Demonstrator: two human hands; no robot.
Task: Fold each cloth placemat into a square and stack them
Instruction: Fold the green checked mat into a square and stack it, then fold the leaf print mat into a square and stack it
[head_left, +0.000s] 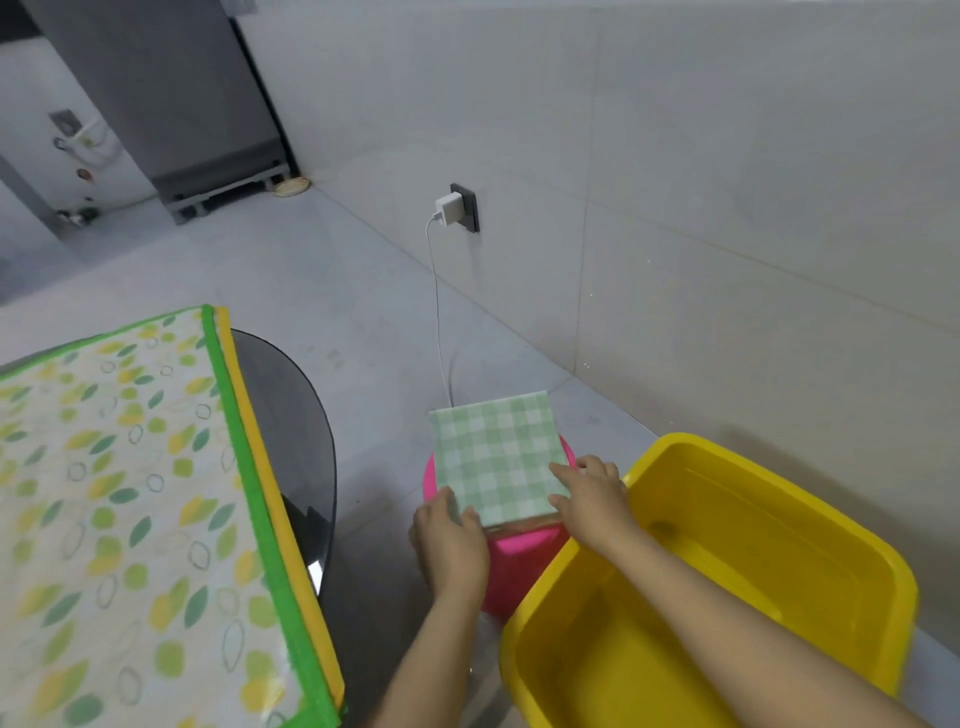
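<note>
Head cam, looking down: green-and-white checked placemat (496, 457), folded to roughly a square, lies flat on top of a pink stool (519, 561). Under its near edge a thin brown strip shows, prob another folded mat (524, 524) beneath; can't tell more.

My left hand (452, 540) is at the near-left corner of the placemat, thumb on top of the cloth, fingers curled round the edge, so that grip is grasping the placemat corner. My right hand (592, 493) lies on the near-right corner w/ fingers fairly straight and spread flat, pressing the cloth down; that grip is released, palm-down, not clasping anything. Both forearms come in from the bottom of the frame, the right one crossing over the tub.

Yellow plastic tub (883, 561) stands just beside the stool on the right, touching or nearly touching it; can't tell which. Inside looks bare yellow.

To the left, a counter w/ a dark glass top (296, 415), rounded edge. On it lies a large leaf-print mat (114, 493) w/ a green border, a yellow edge showing under it along the right side.

On the wall behind the stool, a dark socket w/ a white charger (449, 208) plugged in; its white cable (439, 322) drops to the floor behind the placemat. Far left background: a grey cabinet (171, 93) on a low stand.
</note>
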